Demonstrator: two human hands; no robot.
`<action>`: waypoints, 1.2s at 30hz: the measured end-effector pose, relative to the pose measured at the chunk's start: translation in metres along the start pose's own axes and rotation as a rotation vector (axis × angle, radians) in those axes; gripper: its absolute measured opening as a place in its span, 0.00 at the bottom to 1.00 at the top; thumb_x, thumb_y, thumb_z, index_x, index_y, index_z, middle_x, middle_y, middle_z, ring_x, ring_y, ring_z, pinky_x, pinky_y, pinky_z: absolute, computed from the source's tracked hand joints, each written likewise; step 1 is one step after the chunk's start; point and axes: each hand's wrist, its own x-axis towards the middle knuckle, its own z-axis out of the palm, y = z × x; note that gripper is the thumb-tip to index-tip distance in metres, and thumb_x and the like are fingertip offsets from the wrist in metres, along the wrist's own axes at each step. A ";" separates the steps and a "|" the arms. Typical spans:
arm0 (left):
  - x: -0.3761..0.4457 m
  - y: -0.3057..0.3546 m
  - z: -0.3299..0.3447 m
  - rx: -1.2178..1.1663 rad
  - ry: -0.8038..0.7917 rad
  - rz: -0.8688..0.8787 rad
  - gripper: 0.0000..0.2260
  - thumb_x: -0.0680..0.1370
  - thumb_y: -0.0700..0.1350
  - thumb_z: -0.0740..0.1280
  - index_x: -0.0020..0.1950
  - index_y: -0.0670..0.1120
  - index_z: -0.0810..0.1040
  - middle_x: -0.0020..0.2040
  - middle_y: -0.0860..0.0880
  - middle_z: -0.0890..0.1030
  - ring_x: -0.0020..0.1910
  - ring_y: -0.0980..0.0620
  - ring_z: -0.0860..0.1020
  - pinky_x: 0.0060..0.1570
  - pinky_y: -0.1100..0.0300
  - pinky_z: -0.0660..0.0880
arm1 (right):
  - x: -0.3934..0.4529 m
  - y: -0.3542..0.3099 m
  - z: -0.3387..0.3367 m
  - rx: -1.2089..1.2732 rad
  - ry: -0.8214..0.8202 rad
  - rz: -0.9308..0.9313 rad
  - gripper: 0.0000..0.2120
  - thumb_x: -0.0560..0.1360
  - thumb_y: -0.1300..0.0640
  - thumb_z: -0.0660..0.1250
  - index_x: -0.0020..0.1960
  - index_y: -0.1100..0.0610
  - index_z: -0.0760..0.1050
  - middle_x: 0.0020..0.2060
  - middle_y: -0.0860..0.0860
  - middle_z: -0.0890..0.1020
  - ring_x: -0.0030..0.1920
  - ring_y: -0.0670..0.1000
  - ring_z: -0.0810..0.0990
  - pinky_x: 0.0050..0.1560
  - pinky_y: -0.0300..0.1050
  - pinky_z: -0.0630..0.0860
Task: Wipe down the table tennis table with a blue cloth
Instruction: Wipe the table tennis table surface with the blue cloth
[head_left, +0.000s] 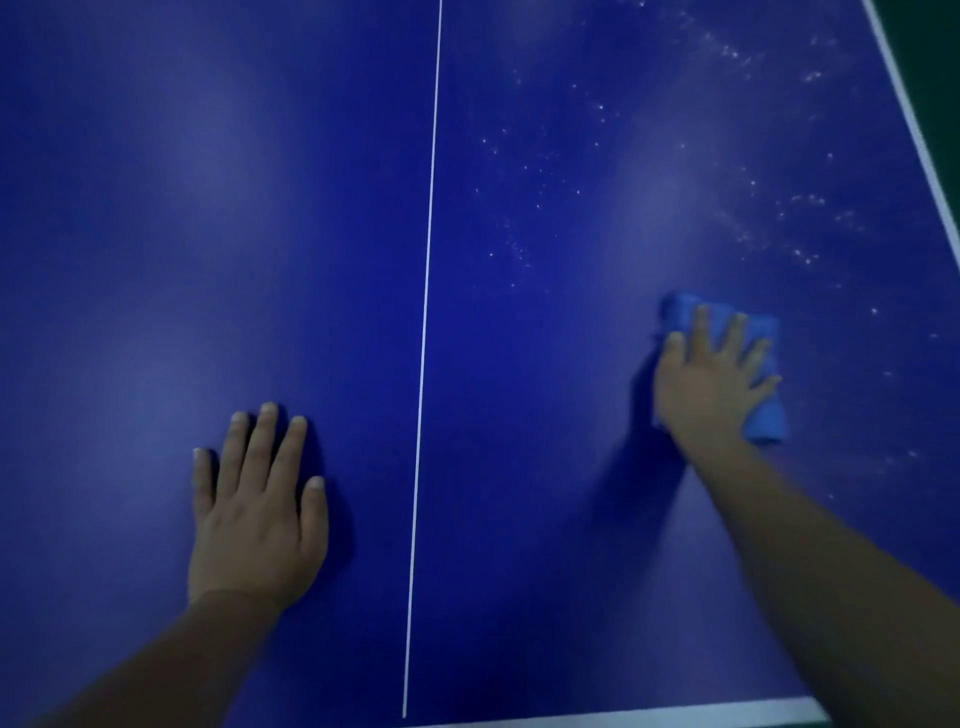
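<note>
Dark blue table (156, 208) fills the view, and on its left half the left hand (257, 512) lies flat, fingers straight and spread, holding nothing, just bracing. Moving across, the thin white centre line (426, 312) runs away from the person, splitting the surface. Over on the right half, the right hand (709, 382) presses down with fingers splayed on the folded blue cloth (763, 421), pinning it to the table rather than gripping it. Now the key bit: the white specks (519, 249) lie beyond and to both sides of the cloth (thickest toward the far right edge (914, 140)), so the right hand, clearly the nearer one, looks set to push forward and outward.
</note>
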 end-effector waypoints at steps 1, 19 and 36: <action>-0.001 0.000 0.000 -0.001 0.001 -0.003 0.28 0.80 0.54 0.49 0.78 0.43 0.64 0.80 0.44 0.60 0.80 0.45 0.52 0.77 0.43 0.43 | -0.027 -0.014 0.010 -0.030 0.057 -0.158 0.27 0.82 0.42 0.48 0.80 0.45 0.58 0.80 0.56 0.57 0.78 0.65 0.54 0.73 0.74 0.51; 0.001 0.000 -0.001 -0.052 0.012 -0.014 0.28 0.80 0.52 0.52 0.78 0.41 0.62 0.80 0.44 0.59 0.80 0.46 0.53 0.76 0.40 0.48 | -0.153 -0.154 0.046 -0.035 -0.011 -0.675 0.27 0.79 0.41 0.52 0.77 0.44 0.63 0.79 0.54 0.61 0.78 0.66 0.57 0.73 0.74 0.50; 0.002 0.002 -0.002 -0.012 -0.051 -0.013 0.28 0.79 0.53 0.52 0.76 0.41 0.65 0.79 0.42 0.61 0.80 0.44 0.54 0.76 0.39 0.48 | 0.030 -0.142 0.015 -0.001 -0.012 -0.113 0.26 0.83 0.42 0.47 0.81 0.43 0.52 0.81 0.54 0.51 0.80 0.63 0.47 0.74 0.72 0.43</action>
